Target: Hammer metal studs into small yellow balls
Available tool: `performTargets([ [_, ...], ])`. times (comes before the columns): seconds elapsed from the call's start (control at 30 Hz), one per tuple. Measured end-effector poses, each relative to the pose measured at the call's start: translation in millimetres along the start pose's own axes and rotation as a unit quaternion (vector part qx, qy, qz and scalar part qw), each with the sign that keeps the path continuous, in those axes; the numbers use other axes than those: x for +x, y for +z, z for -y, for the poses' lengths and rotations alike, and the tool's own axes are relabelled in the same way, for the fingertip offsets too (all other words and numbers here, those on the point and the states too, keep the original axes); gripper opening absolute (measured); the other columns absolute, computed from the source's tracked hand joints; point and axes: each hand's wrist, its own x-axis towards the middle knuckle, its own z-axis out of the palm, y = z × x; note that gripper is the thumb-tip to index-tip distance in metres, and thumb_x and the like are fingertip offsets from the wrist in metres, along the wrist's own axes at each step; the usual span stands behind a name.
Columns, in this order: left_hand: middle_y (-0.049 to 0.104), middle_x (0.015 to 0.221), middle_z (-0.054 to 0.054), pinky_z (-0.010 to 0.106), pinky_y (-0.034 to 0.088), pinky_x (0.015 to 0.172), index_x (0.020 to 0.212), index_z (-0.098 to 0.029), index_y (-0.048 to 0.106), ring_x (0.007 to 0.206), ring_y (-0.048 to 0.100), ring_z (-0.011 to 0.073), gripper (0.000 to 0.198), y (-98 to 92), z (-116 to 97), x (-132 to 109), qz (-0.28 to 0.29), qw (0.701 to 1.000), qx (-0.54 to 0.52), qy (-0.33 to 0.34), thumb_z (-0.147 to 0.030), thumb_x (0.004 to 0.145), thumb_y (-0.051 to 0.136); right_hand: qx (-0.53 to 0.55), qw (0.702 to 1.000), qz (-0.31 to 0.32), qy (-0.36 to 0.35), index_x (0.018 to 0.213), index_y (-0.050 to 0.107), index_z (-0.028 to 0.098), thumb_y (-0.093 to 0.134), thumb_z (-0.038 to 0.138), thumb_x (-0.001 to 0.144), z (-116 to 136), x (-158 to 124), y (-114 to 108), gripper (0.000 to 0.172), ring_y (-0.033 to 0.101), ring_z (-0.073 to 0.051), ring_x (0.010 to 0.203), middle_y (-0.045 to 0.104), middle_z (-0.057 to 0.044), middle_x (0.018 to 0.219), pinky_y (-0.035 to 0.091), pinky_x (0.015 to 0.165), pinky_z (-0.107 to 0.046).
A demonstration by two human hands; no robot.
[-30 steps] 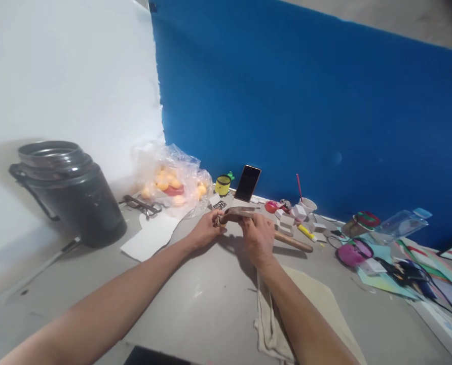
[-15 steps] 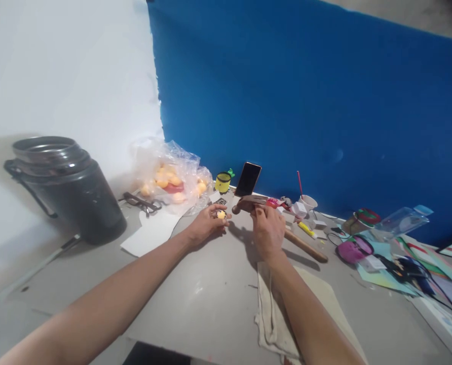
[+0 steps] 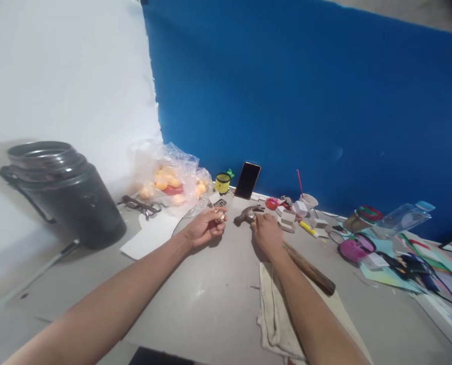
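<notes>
A hammer (image 3: 305, 265) is gripped by the right hand (image 3: 268, 234), whose fingers are closed around the wooden handle just behind the metal head (image 3: 245, 217). The head is pointed toward the left hand, and the handle is slanted back beneath the right forearm, its end seen above a beige cloth (image 3: 279, 314) spread on the bench (image 3: 195, 304). Whether the head is touched to the bench cannot be told. By the left hand (image 3: 205, 228), a small shiny object (image 3: 221, 217) is pinched between thumb and fingers; its details are too small to be made out. The two hands are kept apart, with bare bench between them. Near the left forearm, a sheet of white paper (image 3: 155, 238) is laid flat, and behind it a clear plastic bag (image 3: 180, 157) is filled with orange-yellow round things. A large dark jug (image 3: 68, 203) is stood at the far left, its wide mouth uncovered. Beyond the hands, a yellow cup (image 3: 222, 183) is placed beside a phone (image 3: 248, 181) that is propped upright before the blue partition (image 3: 287, 91). To the right, small white boxes (image 3: 287, 222), a yellow tube (image 3: 307, 228), a pink pouch (image 3: 355, 248) and a clear bottle (image 3: 406, 220) are scattered.
</notes>
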Motion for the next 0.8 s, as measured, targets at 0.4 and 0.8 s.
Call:
performTargets([
  [0.4, 0.057, 0.076, 0.002, 0.023, 0.048, 0.056, 0.113, -0.013, 0.064, 0.063, 0.058, 0.0133, 0.027, 0.7, 3, 2, -0.026, 0.999, -0.023, -0.02, -0.032, 0.094, 0.07, 0.107, 0.976, -0.151, -0.117, 0.114, 0.07, 0.019, 0.056, 0.021, 0.101, 12, -4, 6, 0.02, 0.055, -0.029, 0.11, 0.068, -0.013, 0.118, 0.041, 0.094, -0.039],
  [0.8, 0.051, 0.052, -0.003, 0.025, 0.031, 0.051, 0.068, -0.019, 0.059, 0.048, 0.046, 0.0107, 0.016, -3.1, 1, 3, -0.16, 0.899, 0.384, 0.134, -0.029, 0.078, 0.068, 0.157, 0.955, -0.119, -0.22, 0.101, 0.073, 0.018, 0.052, 0.015, 0.102, 19, -7, 18, 0.021, 0.057, -0.025, 0.101, 0.07, -0.01, 0.106, 0.044, 0.091, -0.036],
])
